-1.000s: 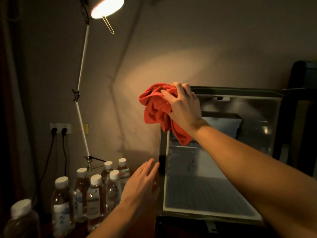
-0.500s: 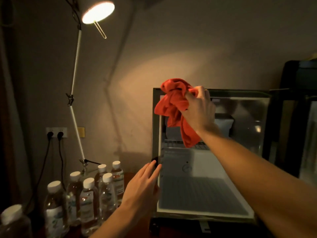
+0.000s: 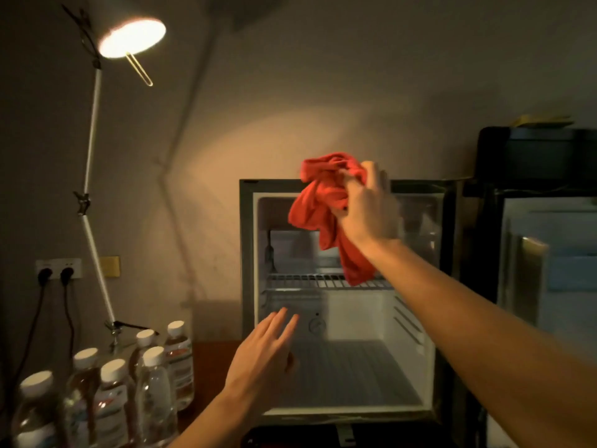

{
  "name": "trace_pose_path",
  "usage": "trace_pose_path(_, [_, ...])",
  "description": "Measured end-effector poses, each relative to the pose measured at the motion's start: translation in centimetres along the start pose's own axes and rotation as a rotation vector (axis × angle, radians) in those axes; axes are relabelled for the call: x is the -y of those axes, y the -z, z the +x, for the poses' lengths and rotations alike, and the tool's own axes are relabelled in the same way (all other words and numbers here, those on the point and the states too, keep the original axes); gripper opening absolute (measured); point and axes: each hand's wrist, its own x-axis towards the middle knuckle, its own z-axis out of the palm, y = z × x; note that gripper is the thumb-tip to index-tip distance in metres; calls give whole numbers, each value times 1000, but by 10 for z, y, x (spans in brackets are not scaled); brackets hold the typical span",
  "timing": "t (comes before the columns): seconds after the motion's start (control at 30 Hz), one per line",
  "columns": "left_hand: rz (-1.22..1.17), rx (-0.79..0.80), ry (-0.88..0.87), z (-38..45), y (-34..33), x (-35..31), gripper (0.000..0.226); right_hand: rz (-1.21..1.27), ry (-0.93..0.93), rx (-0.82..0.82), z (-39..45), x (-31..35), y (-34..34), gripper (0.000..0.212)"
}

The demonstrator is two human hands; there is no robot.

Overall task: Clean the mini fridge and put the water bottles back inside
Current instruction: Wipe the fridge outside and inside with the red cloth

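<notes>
The open mini fridge [image 3: 247, 240] stands in the middle with a bare white interior and a wire shelf [image 3: 303, 281] across it. My right hand [image 3: 368, 208] is raised at the fridge's top front edge, shut on a bunched red cloth [image 3: 319, 205] that hangs down over the upper compartment. My left hand [image 3: 263, 350] hovers flat with fingers spread before the lower left of the opening, holding nothing. Several water bottles [image 3: 151, 379] with white caps stand in a cluster on the wooden surface at lower left.
A lit desk lamp [image 3: 130, 37] on a jointed white pole rises at left behind the bottles. Two black plugs sit in a wall socket [image 3: 58, 270]. The fridge door [image 3: 529, 273] stands open at right, beside a dark cabinet.
My right hand has carried the red cloth rightwards along the fridge's top edge. My left hand has shifted from the left door frame to in front of the opening.
</notes>
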Motion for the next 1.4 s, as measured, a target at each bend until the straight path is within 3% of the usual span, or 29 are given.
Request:
trace_pose_path(0.07, [-4, -3, -21, 8, 4, -8, 77, -47, 65, 20, 2, 7, -4, 56])
trace_pose_path(0.17, [-5, -59, -57, 14, 2, -15, 80, -57, 37, 30, 3, -8, -4, 52])
trace_pose_path(0.37, [37, 35, -72, 18, 0, -22, 84, 5, -244, -16, -13, -51, 6, 43])
trace_pose_path(0.53, [-10, 24, -114, 15, -6, -27, 85, 74, -521, -52, -35, -75, 9, 35])
trace_pose_path(0.8, [-129, -10, -150, 16, -14, -33, 78, 96, -682, -122, -38, -75, 1, 34])
trace_pose_path(1.1, [-202, 14, -106, 15, -29, -32, 83, 183, -992, 23, -30, -71, 9, 46])
trace_pose_path(1.4, [-292, 24, -106, 18, -42, -35, 78, 206, -1052, 77, -58, -70, 11, 51])
